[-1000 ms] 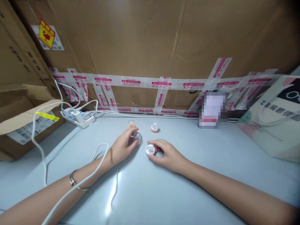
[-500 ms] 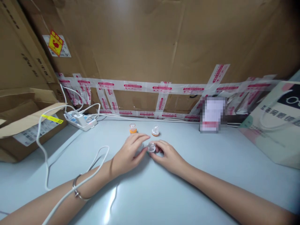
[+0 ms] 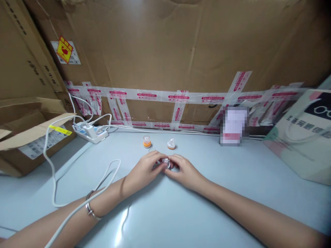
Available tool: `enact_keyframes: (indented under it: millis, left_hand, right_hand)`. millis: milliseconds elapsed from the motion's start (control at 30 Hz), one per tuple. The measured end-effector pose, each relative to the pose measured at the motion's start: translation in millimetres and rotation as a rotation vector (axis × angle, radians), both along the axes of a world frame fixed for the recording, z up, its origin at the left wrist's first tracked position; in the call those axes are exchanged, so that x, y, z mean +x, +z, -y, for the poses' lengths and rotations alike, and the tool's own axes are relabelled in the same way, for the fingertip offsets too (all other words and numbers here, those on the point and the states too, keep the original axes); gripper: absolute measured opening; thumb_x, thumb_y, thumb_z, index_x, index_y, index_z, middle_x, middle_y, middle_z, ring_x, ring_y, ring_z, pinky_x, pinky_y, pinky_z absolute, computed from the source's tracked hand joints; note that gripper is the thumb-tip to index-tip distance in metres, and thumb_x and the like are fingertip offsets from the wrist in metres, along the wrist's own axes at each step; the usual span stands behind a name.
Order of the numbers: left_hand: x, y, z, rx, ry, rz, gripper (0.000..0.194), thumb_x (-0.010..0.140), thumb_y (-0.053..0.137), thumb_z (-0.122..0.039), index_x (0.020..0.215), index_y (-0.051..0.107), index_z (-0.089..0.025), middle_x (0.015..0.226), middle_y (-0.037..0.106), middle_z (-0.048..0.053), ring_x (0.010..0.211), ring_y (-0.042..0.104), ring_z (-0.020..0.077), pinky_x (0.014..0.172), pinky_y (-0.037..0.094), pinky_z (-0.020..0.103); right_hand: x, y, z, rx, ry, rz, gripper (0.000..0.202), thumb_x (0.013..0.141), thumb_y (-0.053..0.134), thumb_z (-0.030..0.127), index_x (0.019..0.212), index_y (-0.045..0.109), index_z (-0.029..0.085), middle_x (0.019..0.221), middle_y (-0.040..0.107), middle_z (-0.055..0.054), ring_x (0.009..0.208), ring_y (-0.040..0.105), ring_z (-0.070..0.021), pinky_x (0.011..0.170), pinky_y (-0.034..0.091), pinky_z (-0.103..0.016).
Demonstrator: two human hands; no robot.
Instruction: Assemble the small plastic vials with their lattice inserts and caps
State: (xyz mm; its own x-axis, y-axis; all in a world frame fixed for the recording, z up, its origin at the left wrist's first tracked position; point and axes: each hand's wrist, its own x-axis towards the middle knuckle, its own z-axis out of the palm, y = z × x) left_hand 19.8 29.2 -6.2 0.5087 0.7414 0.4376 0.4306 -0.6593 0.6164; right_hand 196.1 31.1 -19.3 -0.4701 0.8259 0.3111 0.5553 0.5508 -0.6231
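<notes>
Between my two hands sits a small clear plastic piece [image 3: 167,162], round with a pale rim. My right hand [image 3: 184,171] is closed on it from the right, thumb in front and fingers behind. From the left, the thumb and fingers of my left hand [image 3: 148,168] close on the same piece, covering part of it. Just beyond the hands stand a small orange-based clear-topped container [image 3: 147,142] and a white-and-clear one with an orange base [image 3: 171,143]. What exactly the held piece is, I cannot make out.
A white power strip [image 3: 93,132] with plugs lies at the back left, beside an opened cardboard box [image 3: 15,151]. A white cable [image 3: 74,213] crosses over my left forearm. A blurred-out upright object [image 3: 234,125] and a printed bag [image 3: 302,137] stand at the right.
My left hand has moved right and closed its thumb and fingers on the clear piece. My right hand has stayed on it. The orange-based container now shows fully.
</notes>
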Motion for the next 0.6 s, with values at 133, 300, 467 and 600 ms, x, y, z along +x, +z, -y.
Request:
enact_keyframes:
  millis: [133,300,467,600]
  left_hand:
    - [1.5,-1.9,1.5,-0.02,0.006,0.028,0.014,0.084,0.053,-0.013,0.095,0.061,-0.017,0.086,0.063,0.003,0.08,0.057,0.0135,0.076,0.044,0.024]
    - [0.7,4.1,4.3,0.077,0.174,0.178,0.011,0.086,0.05,-0.015,0.095,0.057,-0.016,0.087,0.06,0.004,0.08,0.056,0.0135,0.074,0.043,0.024]
    - [0.2,7.4,6.5,0.049,0.094,0.155,0.01,0.086,0.051,-0.018,0.093,0.057,-0.014,0.086,0.059,0.004,0.078,0.055,0.0129,0.075,0.044,0.024]
    - [-2.9,5.1,6.8,-0.003,0.031,0.098,0.02,0.086,0.052,-0.018,0.105,0.059,-0.016,0.088,0.059,0.005,0.08,0.055,0.013,0.077,0.044,0.025]
  right_hand:
    - [-1.1,-0.5,0.8,-0.006,0.014,0.012,0.008,0.079,0.058,0.027,0.081,0.059,0.019,0.069,0.048,0.002,0.068,0.047,-0.0133,0.065,0.036,-0.024]
    - [-1.9,-1.0,0.7,-0.016,0.026,0.017,0.009,0.077,0.061,0.027,0.079,0.061,0.019,0.067,0.048,0.002,0.066,0.046,-0.0132,0.064,0.035,-0.024]
    - [-1.0,0.6,-1.3,-0.037,0.014,-0.007,0.007,0.079,0.057,0.025,0.08,0.061,0.019,0.067,0.048,0.002,0.065,0.046,-0.0129,0.062,0.035,-0.024]
    - [0.7,-0.8,-2.8,-0.056,-0.022,-0.031,0.016,0.081,0.054,0.026,0.094,0.061,0.021,0.069,0.048,0.002,0.065,0.045,-0.013,0.062,0.036,-0.025]
